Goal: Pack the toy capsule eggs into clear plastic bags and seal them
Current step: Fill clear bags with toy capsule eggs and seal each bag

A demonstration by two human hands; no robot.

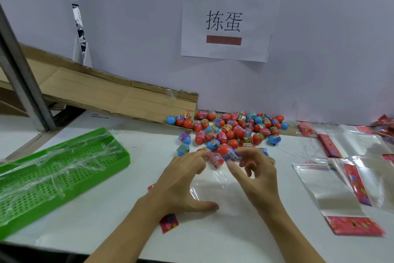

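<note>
At the middle of the white worktop (pixel 102 216), near the person, a clear plastic bag (pixel 215 188) is laid flat, and both hands are held over its far end. The left hand (pixel 181 179) is seen with its fingers (pixel 200 156) stretched forward to a capsule egg with a pink label (pixel 217 159), which is touched at its left side, while the thumb is spread out over the bag; whether the egg is really pinched cannot be told. The right hand (pixel 258 175) is seen with curled fingers, and a second egg with an orange cap (pixel 229 152) is pinched between its thumb and forefinger, just beside the first egg. Behind the hands, against the far wall, a loose pile of capsule eggs (pixel 232 128) in orange and blue is spread on the worktop. At the right, several empty clear bags with red printed headers (pixel 341 188) are lying, some overlapped. At the left, a green perforated tray (pixel 64 169) covered with torn clear film is placed at an angle. Behind it a flattened cardboard sheet (pixel 106 90) is leaned along the wall. On the wall a white paper sign (pixel 228 22) with two printed characters is fixed. A small red label (pixel 169 222) is partly seen under the left wrist.
</note>
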